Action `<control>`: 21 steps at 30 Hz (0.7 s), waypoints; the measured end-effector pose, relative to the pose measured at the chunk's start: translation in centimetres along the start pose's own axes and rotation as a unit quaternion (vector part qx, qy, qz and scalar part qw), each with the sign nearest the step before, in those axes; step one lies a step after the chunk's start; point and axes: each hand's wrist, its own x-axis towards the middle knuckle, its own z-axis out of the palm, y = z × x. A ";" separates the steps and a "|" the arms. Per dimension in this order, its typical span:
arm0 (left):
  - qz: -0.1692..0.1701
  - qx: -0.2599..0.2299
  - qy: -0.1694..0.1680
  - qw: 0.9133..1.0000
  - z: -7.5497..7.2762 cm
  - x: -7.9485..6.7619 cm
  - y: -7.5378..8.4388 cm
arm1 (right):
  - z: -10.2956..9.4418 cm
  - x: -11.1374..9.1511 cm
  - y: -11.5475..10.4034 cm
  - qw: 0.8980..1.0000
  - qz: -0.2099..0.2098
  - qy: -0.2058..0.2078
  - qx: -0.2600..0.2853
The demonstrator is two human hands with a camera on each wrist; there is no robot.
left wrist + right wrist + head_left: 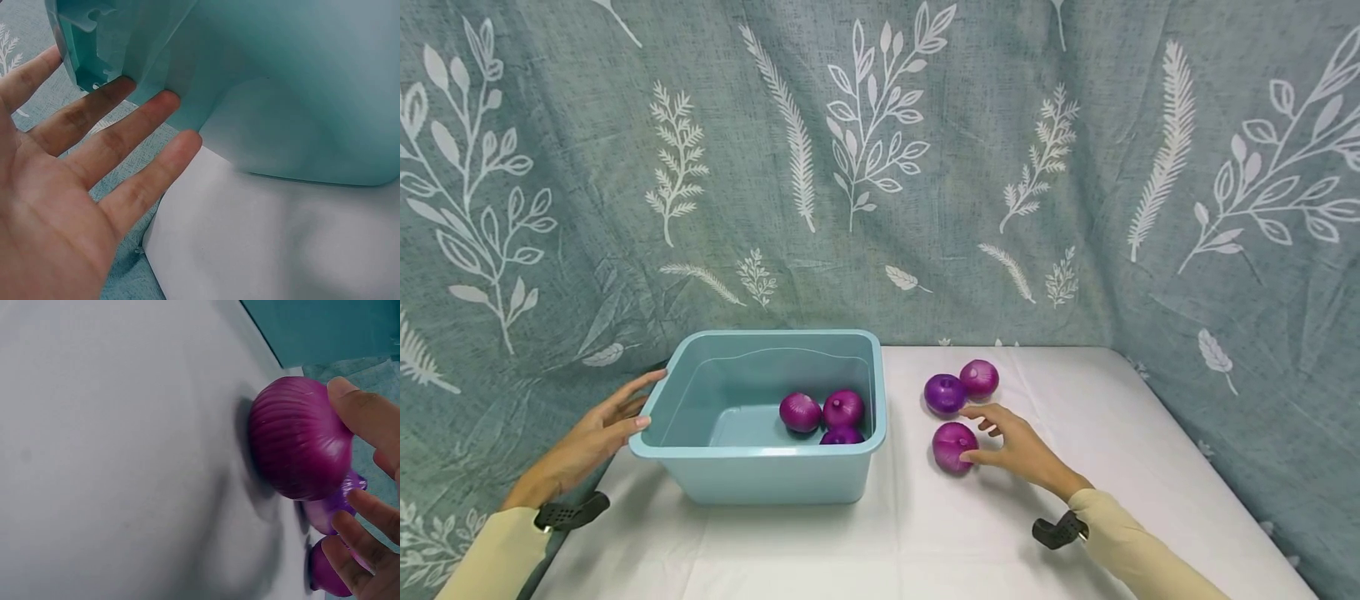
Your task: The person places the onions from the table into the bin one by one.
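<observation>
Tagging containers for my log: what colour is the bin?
Light blue; the bin shows best in the head view.

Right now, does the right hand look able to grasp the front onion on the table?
Probably yes: the right hand is beside the front onion, and nothing visible stands between them.

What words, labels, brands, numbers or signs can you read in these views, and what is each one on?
None: no readable text in any view.
Light-blue bin: no lettering on the sides shown.
Purple onions: no stickers or print visible.
Backdrop cloth: white leaf and sprig pattern only.
Black wristbands: too small to tell if marked.
</observation>
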 end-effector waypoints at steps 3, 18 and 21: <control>-0.002 -0.002 0.001 1.000 0.0 0.0 0.0 | 0.6 -0.2 0.4 1.000 0.005 -0.002 0.000; 0.007 -0.001 0.005 1.000 0.0 0.1 -0.4 | 1.9 -0.5 1.0 1.000 0.020 -0.016 0.004; 0.009 0.002 0.007 1.000 0.0 0.2 -0.3 | 2.0 -0.4 1.0 0.999 0.029 -0.020 0.000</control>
